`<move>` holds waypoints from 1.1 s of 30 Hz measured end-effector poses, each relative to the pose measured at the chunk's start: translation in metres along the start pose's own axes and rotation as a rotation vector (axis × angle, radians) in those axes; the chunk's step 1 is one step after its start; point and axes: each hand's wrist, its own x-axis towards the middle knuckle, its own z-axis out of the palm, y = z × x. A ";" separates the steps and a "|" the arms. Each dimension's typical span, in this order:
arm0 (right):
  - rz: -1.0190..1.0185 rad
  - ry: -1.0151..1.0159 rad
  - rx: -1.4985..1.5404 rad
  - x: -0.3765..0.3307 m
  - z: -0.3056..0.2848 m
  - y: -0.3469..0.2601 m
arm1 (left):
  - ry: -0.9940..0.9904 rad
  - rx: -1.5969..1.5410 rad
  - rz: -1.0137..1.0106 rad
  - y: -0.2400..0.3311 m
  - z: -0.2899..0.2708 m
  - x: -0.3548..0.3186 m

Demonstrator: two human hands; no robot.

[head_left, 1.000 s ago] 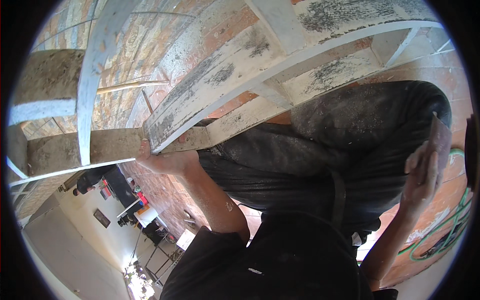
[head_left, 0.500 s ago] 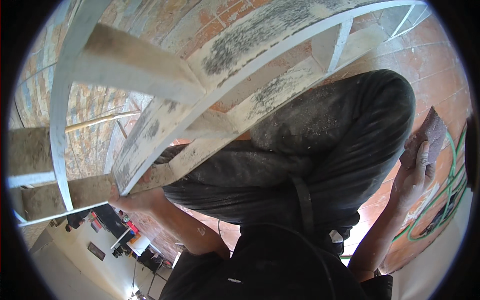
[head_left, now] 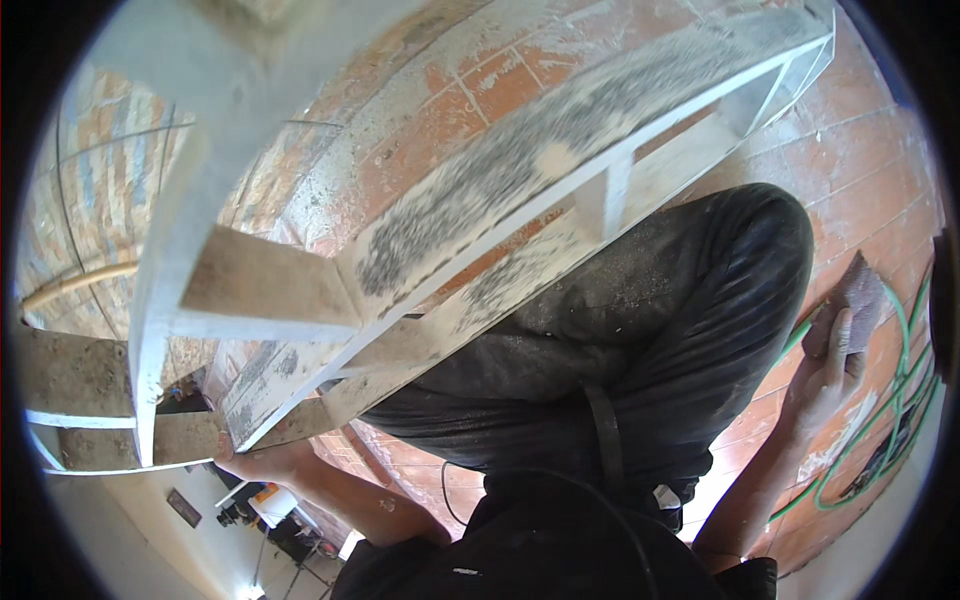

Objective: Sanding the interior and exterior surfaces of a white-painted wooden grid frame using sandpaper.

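Left hand: the left hand (head_left: 265, 462) is closed around the lower corner of the wooden frame (head_left: 500, 190), as it was a second ago, though it now sits lower and farther left in the view
Right hand: the right hand (head_left: 825, 378) pinches a brownish sheet (head_left: 860, 300) between thumb and fingers; a second ago the sheet overlapped the bent knee, now it shows clear of it, over the tiled floor (head_left: 850, 215)
Wooden frame: it slants across the dark-trousered legs (head_left: 640, 300), from the left hand up to the upper right, and lies at a different angle than before, the dark-smudged board showing a longer stretch
Cross-piece: a cross-piece (head_left: 265, 285) now appears joined to that board near its middle, out to the left
Upper left: a white-edged bar (head_left: 165, 290) looms larger than earlier, its top blurred
Right edge: a green hose (head_left: 906, 345) loops on the floor near the sheet
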 end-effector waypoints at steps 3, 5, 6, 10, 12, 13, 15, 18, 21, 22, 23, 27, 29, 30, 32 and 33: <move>0.013 0.007 0.065 -0.008 0.019 -0.004 | 0.315 0.100 0.060 0.015 -0.016 -0.004; -0.001 0.007 0.044 -0.014 0.033 -0.014 | 0.382 0.058 0.097 0.019 -0.044 0.008; -0.039 -0.137 0.093 -0.014 0.033 -0.015 | 0.434 0.113 0.131 0.020 -0.053 0.012; -0.053 -0.274 0.105 -0.021 0.051 -0.024 | 0.413 0.167 0.044 0.005 -0.113 0.032; -0.052 -0.257 0.082 -0.031 0.071 -0.027 | 0.338 0.154 -0.006 -0.004 -0.138 0.036; -0.054 -0.223 0.062 -0.033 0.074 -0.028 | 0.306 0.110 -0.024 -0.008 -0.144 0.039; -0.005 -0.273 0.073 -0.036 0.074 -0.019 | 0.263 0.145 -0.058 -0.014 -0.161 0.041; -0.396 -0.434 -0.429 -0.052 0.095 -0.017 | 0.306 0.089 -0.007 -0.016 -0.149 0.038; -0.471 -0.608 -0.578 -0.074 0.115 -0.006 | 0.382 0.143 -0.043 -0.005 -0.126 0.027; -0.486 -0.613 -0.519 -0.080 0.126 0.001 | 0.367 0.104 -0.020 -0.006 -0.131 0.028; -0.502 -0.618 -0.459 -0.084 0.140 0.008 | 0.361 0.102 -0.023 -0.008 -0.132 0.028; -0.514 -0.702 -0.387 -0.079 0.194 0.037 | 0.433 0.139 0.070 -0.005 -0.107 0.021; -0.535 -0.778 -0.353 -0.079 0.205 0.048 | 0.365 0.106 0.076 0.001 -0.120 0.025; -0.586 -0.783 -0.374 -0.082 0.207 0.052 | 0.419 0.188 0.077 0.008 -0.111 0.018; -0.659 -0.807 -0.388 -0.085 0.210 0.054 | 0.473 0.304 0.244 0.002 -0.101 0.016; -0.655 -0.797 -0.370 -0.082 0.207 0.052 | 0.509 0.441 0.428 0.015 -0.099 0.013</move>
